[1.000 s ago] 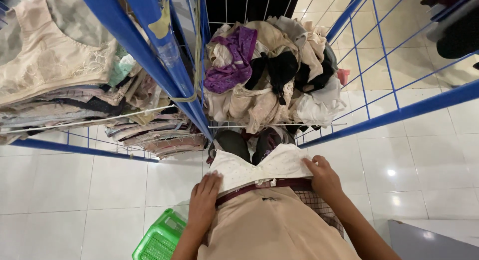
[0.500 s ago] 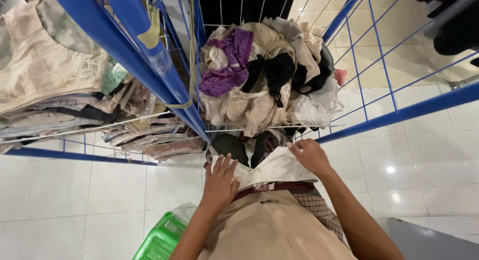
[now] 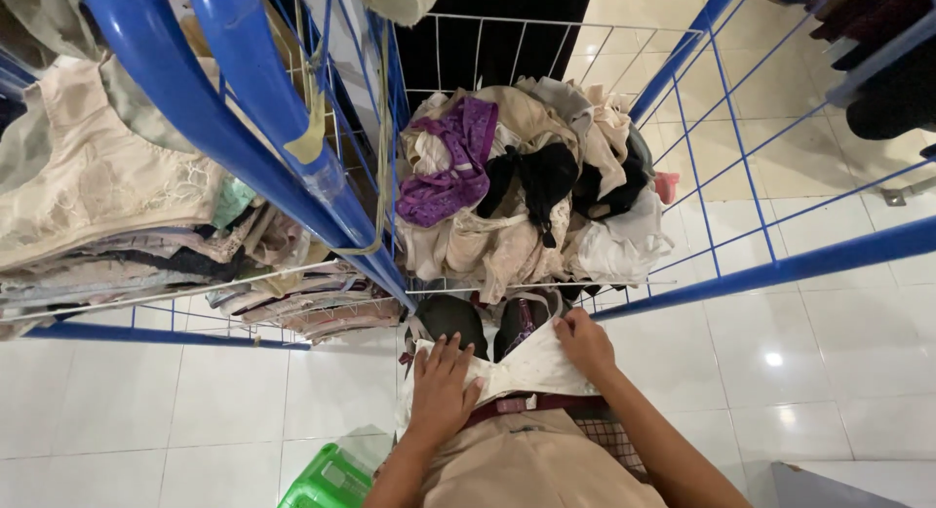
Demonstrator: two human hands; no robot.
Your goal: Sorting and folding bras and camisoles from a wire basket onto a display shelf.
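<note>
My left hand (image 3: pixel 444 389) lies flat, fingers spread, on a cream-white garment (image 3: pixel 522 370) spread over a pile of clothes on my lap. My right hand (image 3: pixel 583 342) pinches that garment's upper right edge. Under it are a dark red band (image 3: pixel 531 404), a beige garment (image 3: pixel 531 464) and a checked cloth (image 3: pixel 609 440). Two dark padded cups (image 3: pixel 456 318) lie just beyond my fingers, below a white wire basket (image 3: pixel 546 25) heaped with underwear in beige, purple (image 3: pixel 450 167), black and white.
A blue metal rack frame (image 3: pixel 234 128) runs diagonally at left, with folded beige and patterned garments (image 3: pixel 107 215) stacked on its shelf. Blue wire panels (image 3: pixel 770 176) stand at right. A green plastic basket (image 3: pixel 327 481) sits on the white tiled floor.
Both hands have slid forward up the cream-white garment, from the sides of the pile toward its far edge. The left hand now presses flat on it.
</note>
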